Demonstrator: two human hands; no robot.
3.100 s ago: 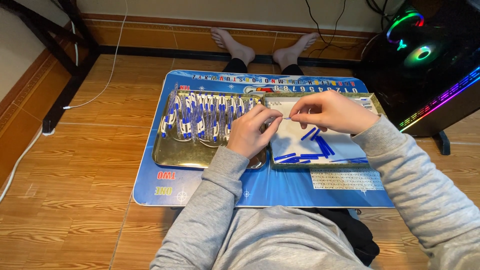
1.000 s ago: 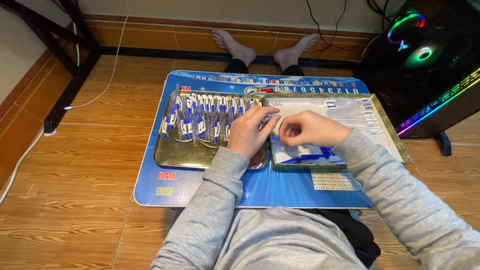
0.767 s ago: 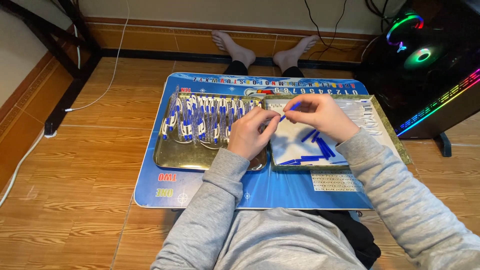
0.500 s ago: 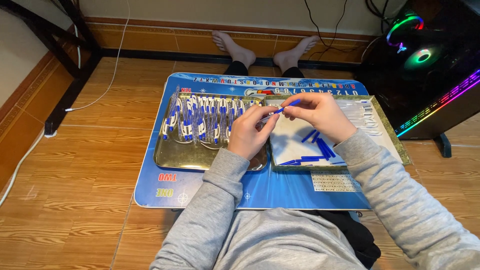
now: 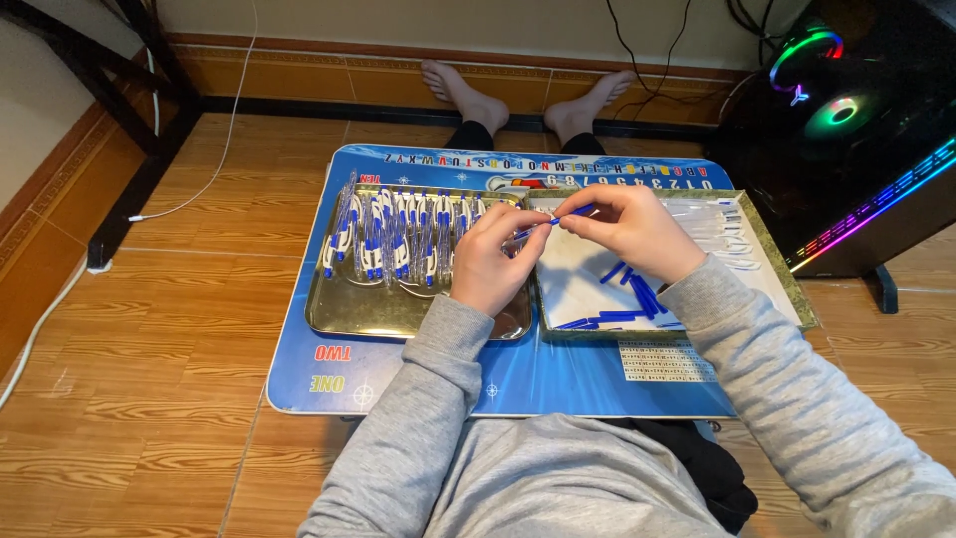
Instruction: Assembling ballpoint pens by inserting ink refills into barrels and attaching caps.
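Observation:
My left hand (image 5: 493, 257) and my right hand (image 5: 635, 231) meet above the seam between two trays. My right hand pinches a small blue pen piece (image 5: 579, 210) against a thin clear pen barrel (image 5: 530, 231) held in my left fingers. The gold tray (image 5: 363, 314) on the left holds rows of blue-and-white pens (image 5: 398, 234). The green-rimmed tray (image 5: 789, 294) on the right holds loose blue pieces (image 5: 622, 317) on white paper and several clear barrels (image 5: 732, 234).
Both trays rest on a low blue table (image 5: 518, 377) over my lap, on a wooden floor. My bare feet (image 5: 478, 95) stick out beyond it. A computer case with coloured lights (image 5: 856, 130) stands at the right, a black frame (image 5: 129, 189) and a white cable (image 5: 40, 329) at the left.
My right hand dipped to the right tray, then rose with a blue piece and brought it to the barrel in my left hand. My left hand stayed nearly still.

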